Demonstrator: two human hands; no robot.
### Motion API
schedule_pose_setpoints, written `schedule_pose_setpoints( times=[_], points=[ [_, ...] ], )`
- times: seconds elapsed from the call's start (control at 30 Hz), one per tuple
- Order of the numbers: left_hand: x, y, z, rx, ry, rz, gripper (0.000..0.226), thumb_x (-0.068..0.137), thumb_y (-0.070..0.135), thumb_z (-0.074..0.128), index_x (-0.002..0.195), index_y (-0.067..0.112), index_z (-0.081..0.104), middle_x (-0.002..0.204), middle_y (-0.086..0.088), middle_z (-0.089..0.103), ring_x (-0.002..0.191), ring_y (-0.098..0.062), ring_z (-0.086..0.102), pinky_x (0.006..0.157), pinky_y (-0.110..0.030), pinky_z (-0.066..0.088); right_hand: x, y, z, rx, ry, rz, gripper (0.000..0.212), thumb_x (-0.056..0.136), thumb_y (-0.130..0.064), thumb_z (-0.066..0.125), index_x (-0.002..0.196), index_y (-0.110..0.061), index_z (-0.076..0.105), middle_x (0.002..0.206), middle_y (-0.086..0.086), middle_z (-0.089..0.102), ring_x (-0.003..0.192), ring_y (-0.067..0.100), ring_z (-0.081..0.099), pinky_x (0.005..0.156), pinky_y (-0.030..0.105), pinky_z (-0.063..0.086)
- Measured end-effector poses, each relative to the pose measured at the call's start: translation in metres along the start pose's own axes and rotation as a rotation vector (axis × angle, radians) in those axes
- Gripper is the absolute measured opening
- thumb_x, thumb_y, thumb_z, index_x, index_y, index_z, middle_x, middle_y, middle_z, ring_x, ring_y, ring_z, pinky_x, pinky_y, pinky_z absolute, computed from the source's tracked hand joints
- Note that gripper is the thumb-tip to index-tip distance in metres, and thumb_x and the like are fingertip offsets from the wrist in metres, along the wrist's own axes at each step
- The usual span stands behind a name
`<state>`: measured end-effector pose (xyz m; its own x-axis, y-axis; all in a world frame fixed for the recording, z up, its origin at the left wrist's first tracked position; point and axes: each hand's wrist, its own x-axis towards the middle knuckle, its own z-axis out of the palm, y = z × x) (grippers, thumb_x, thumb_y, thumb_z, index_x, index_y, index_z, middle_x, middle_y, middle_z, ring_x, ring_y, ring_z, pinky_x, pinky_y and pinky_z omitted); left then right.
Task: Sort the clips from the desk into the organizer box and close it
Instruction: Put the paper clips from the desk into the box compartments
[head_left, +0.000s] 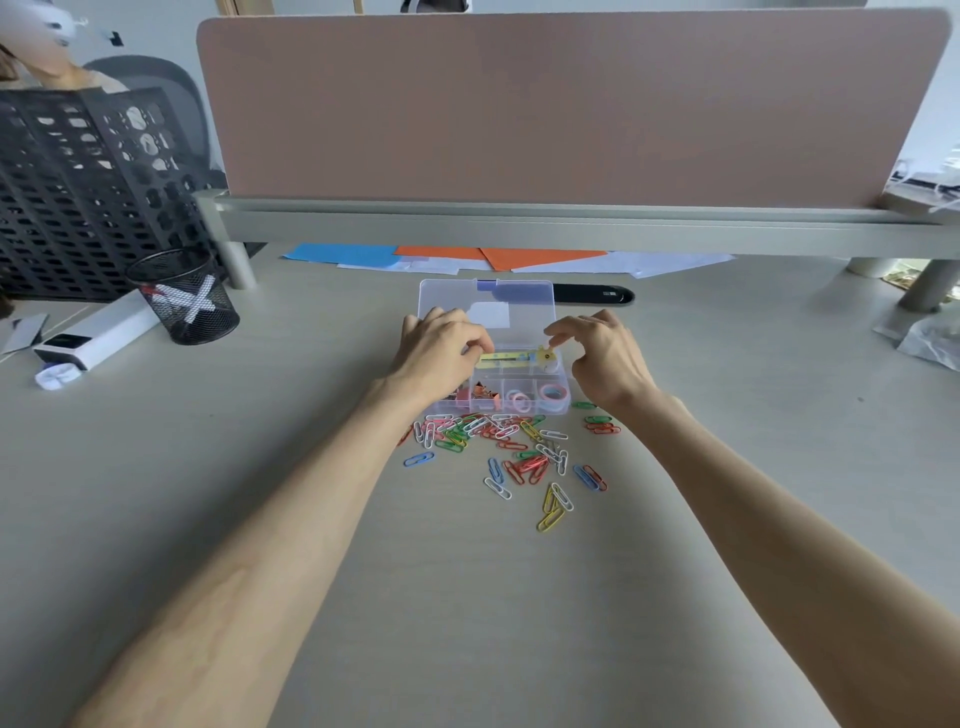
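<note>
A clear organizer box (563, 402) stands open on the desk, its lid (485, 299) tilted back. Its front compartments hold pink binder clips (483, 396), pale rings (520, 401) and a pink tape roll (554, 394). A yellow strip-shaped tool (511, 357) lies across the rear compartment. My left hand (441, 351) pinches its left end with curled fingers. My right hand (605, 356) pinches its right end between thumb and forefinger. Several coloured paper clips (511, 447) lie scattered on the desk just in front of the box.
A black mesh pen cup (182, 299) and a white device (96, 338) stand at the left, before a black file rack (78, 197). Coloured papers (441, 257) and a black pen-like object (592, 294) lie behind the box under the pink partition (571, 104). Crumpled plastic (924, 338) is far right.
</note>
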<state>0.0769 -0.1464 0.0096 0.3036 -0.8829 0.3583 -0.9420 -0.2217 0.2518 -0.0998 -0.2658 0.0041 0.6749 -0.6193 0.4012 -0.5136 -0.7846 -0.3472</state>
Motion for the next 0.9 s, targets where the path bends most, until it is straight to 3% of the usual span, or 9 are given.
schedule_pose_setpoints(
  times=[0.13, 0.33, 0.47, 0.63, 0.73, 0.83, 0.9],
  points=[
    [-0.002, -0.001, 0.0, 0.014, -0.007, 0.012, 0.027, 0.096, 0.02, 0.047, 0.101, 0.033, 0.07, 0.105, 0.004, 0.056, 0.107, -0.018, 0.047, 0.08, -0.033, 0.024, -0.003, -0.003, 0.002, -0.069, -0.005, -0.019, 0.058, 0.067, 0.018, 0.045, 0.105, -0.016, 0.072, 0.115, 0.008, 0.066, 0.11, 0.032, 0.044, 0.086, 0.042, 0.041],
    [-0.006, 0.004, -0.003, 0.028, -0.066, -0.014, 0.033, 0.097, 0.02, 0.04, 0.108, 0.034, 0.067, 0.099, 0.004, 0.048, 0.109, -0.019, 0.046, 0.082, -0.035, 0.024, -0.002, -0.006, 0.001, -0.076, -0.059, 0.036, 0.055, 0.073, 0.012, 0.043, 0.109, -0.02, 0.071, 0.122, 0.011, 0.062, 0.11, 0.033, 0.042, 0.094, 0.04, 0.039],
    [-0.011, 0.005, -0.011, 0.064, -0.118, -0.005, 0.037, 0.099, 0.019, 0.036, 0.12, 0.037, 0.06, 0.113, 0.001, 0.053, 0.114, -0.019, 0.043, 0.083, -0.036, 0.023, -0.007, -0.011, -0.008, -0.109, -0.129, 0.037, 0.06, 0.073, 0.011, 0.041, 0.117, -0.022, 0.065, 0.128, 0.011, 0.057, 0.113, 0.032, 0.041, 0.096, 0.042, 0.039],
    [-0.036, 0.005, -0.018, -0.122, 0.081, -0.044, 0.034, 0.096, 0.012, 0.04, 0.116, 0.027, 0.063, 0.108, 0.001, 0.06, 0.109, -0.02, 0.05, 0.083, -0.034, 0.03, -0.032, -0.008, -0.017, 0.042, -0.015, 0.097, 0.065, 0.067, 0.017, 0.037, 0.114, -0.016, 0.067, 0.12, 0.013, 0.06, 0.107, 0.032, 0.049, 0.088, 0.037, 0.044],
    [-0.063, -0.001, -0.03, -0.293, 0.237, -0.107, 0.027, 0.091, 0.009, 0.045, 0.096, 0.02, 0.069, 0.094, 0.002, 0.066, 0.094, -0.02, 0.06, 0.083, -0.033, 0.045, -0.05, 0.0, -0.023, 0.096, 0.053, 0.183, 0.056, 0.073, 0.014, 0.035, 0.108, -0.015, 0.069, 0.117, 0.012, 0.062, 0.107, 0.031, 0.055, 0.084, 0.034, 0.047],
    [-0.1, -0.013, -0.034, -0.356, 0.309, -0.247, 0.025, 0.084, 0.005, 0.047, 0.085, 0.018, 0.068, 0.086, 0.008, 0.063, 0.08, -0.015, 0.057, 0.072, -0.028, 0.043, -0.068, 0.009, -0.02, 0.08, 0.026, 0.242, 0.044, 0.081, 0.005, 0.04, 0.103, -0.017, 0.071, 0.115, 0.012, 0.062, 0.108, 0.034, 0.055, 0.088, 0.035, 0.046],
    [-0.12, -0.019, -0.033, -0.328, 0.314, -0.336, 0.025, 0.084, 0.004, 0.048, 0.088, 0.017, 0.069, 0.088, 0.004, 0.066, 0.079, -0.017, 0.057, 0.072, -0.028, 0.043, -0.076, 0.011, -0.018, 0.07, 0.004, 0.218, 0.037, 0.083, -0.001, 0.044, 0.099, -0.019, 0.073, 0.112, 0.013, 0.063, 0.106, 0.036, 0.054, 0.092, 0.038, 0.046]
  ],
)
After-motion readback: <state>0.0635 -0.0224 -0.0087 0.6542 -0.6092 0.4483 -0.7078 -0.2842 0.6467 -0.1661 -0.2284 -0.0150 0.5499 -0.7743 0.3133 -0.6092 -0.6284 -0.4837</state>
